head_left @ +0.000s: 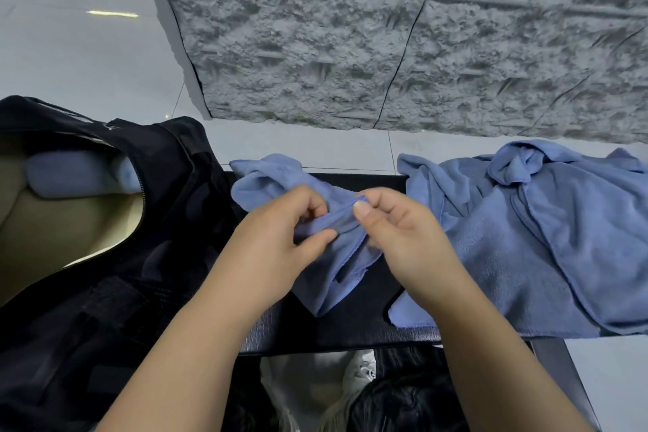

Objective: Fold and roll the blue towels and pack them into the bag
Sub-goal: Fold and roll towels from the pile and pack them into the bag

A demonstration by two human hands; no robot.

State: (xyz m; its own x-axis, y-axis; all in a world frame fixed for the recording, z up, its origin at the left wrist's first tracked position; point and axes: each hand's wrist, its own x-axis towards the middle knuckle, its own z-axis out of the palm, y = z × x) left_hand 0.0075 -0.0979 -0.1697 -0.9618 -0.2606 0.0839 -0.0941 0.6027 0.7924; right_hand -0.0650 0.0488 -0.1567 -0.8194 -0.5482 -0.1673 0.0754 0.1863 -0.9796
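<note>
A crumpled blue towel (336, 256) lies on the small black table (350, 330) in the middle. My left hand (277, 242) and my right hand (403, 238) both pinch its hem, close together, just above the table. A heap of more blue towels (543, 242) lies at the right and hangs over the table's edges. At the left stands the open black bag (168, 193) with a beige lining. A rolled blue towel (70, 175) rests inside it, with a second roll (124, 170) partly hidden by the zipper edge.
A grey rough-textured wall panel (385, 38) rises behind the table. Glossy white floor tiles (77, 46) spread at the left and behind. Below the table's near edge show dark and white clothes (350, 393).
</note>
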